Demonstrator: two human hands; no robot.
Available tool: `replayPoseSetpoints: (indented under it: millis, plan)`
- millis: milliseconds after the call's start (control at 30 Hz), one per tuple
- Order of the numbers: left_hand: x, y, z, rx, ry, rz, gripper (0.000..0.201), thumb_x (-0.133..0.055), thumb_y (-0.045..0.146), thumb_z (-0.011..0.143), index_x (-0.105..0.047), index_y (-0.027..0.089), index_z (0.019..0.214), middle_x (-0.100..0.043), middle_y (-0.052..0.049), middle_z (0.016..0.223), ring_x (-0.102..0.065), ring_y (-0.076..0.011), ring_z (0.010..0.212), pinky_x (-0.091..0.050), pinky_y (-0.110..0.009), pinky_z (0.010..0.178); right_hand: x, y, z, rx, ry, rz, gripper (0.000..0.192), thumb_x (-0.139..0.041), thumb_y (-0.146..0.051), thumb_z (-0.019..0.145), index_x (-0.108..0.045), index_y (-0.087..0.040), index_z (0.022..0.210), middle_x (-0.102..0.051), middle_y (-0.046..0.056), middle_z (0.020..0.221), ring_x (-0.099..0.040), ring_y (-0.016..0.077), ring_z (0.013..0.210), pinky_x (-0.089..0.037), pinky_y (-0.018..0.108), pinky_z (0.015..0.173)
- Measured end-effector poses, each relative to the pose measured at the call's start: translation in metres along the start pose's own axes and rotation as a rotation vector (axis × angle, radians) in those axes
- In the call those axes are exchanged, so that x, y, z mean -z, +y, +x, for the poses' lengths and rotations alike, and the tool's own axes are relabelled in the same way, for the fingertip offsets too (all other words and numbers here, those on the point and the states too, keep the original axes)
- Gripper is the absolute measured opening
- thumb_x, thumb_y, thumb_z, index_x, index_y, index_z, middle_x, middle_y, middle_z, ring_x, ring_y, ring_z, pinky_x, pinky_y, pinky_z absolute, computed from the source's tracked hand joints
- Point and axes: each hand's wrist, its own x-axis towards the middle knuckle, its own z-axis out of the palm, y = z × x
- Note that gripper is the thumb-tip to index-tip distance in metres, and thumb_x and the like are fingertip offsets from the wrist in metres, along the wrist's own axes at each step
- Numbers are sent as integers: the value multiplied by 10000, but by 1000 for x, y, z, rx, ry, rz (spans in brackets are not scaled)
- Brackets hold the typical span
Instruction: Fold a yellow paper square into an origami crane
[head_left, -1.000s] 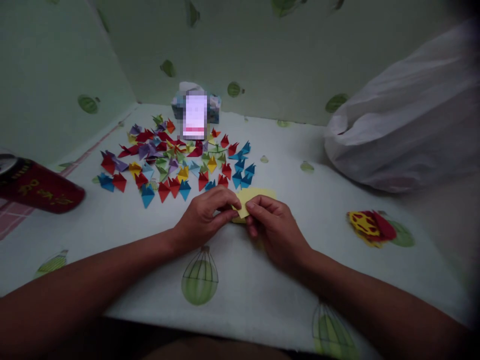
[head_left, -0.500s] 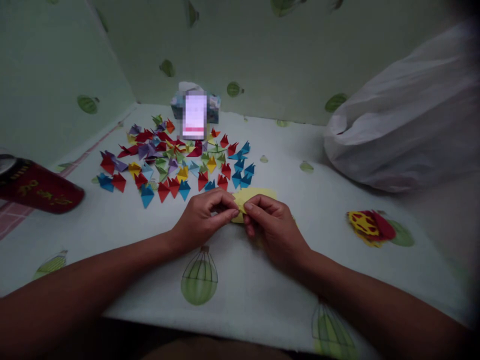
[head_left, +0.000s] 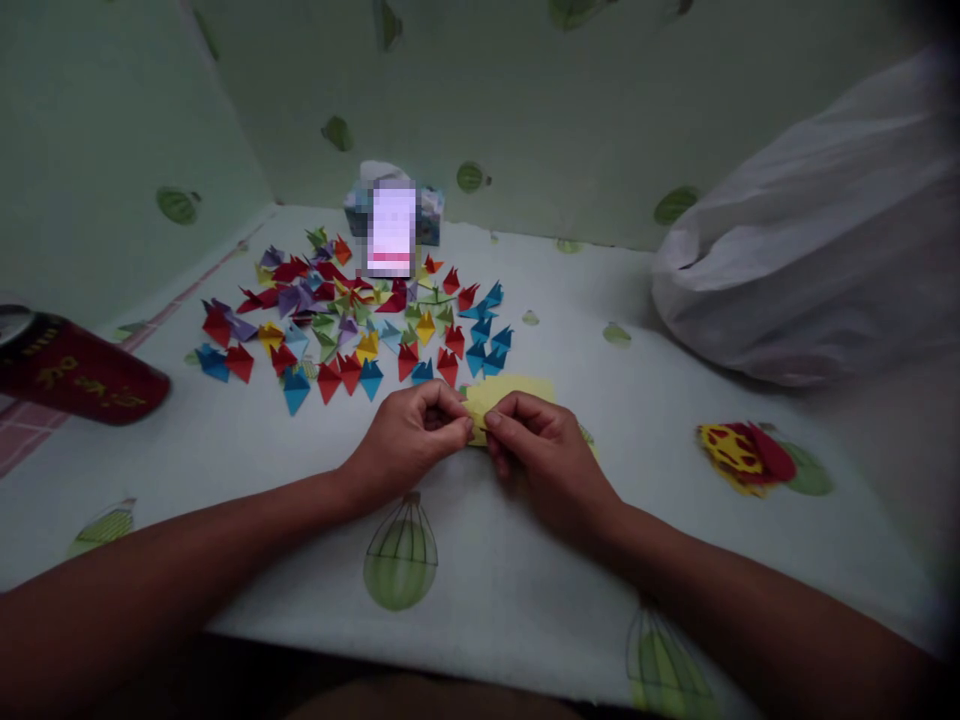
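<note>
The left hand point(head_left: 416, 440) and right hand point(head_left: 544, 440) pinch a small yellow paper point(head_left: 478, 424), mostly hidden by fingers, just over yellow sheets point(head_left: 525, 385) on the table point(head_left: 517, 590). Farther off, to the left, folded shapes point(head_left: 349, 372) spread toward a lit screen point(head_left: 392, 225) before a tissue box point(head_left: 431, 225). A red can point(head_left: 90, 372) sits left; a white bag point(head_left: 810, 270) bulges far right, with red and yellow cutouts point(head_left: 739, 452) nearer.

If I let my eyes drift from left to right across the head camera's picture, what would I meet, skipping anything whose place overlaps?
Red can → left-hand fingers → right-hand fingers → red-and-yellow pieces.
</note>
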Motion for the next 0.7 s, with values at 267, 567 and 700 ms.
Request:
replayPoseSetpoints:
  millis: [267, 567, 700]
  plan:
    - [-1, 1, -1, 38, -4, -18, 160, -674, 277, 696, -553, 172, 704, -623, -13, 753, -572, -129, 688, -478, -271, 660, 0, -2, -1, 27, -8, -69, 263, -630, -317, 871, -537, -182, 665, -517, -55, 535, -449, 76, 452, -342, 224, 465]
    - [2, 1, 1, 16, 2, 23, 150, -677, 277, 715, -578, 165, 729, -630, -14, 757, -579, -132, 693, -476, -264, 652, 0, -2, 1, 15, -24, -127, 280, -621, -360, 875, -548, -186, 669, -530, -48, 535, -463, 84, 446, -360, 229, 469]
    - [4, 0, 3, 37, -41, -27, 169, -689, 305, 753, -622, 157, 799, -632, -7, 738, -588, -127, 687, -482, -256, 648, 1, -1, 1, 12, 18, -150, 287, -615, -351, 881, -538, -191, 656, -514, -52, 507, -434, 84, 428, -341, 228, 448]
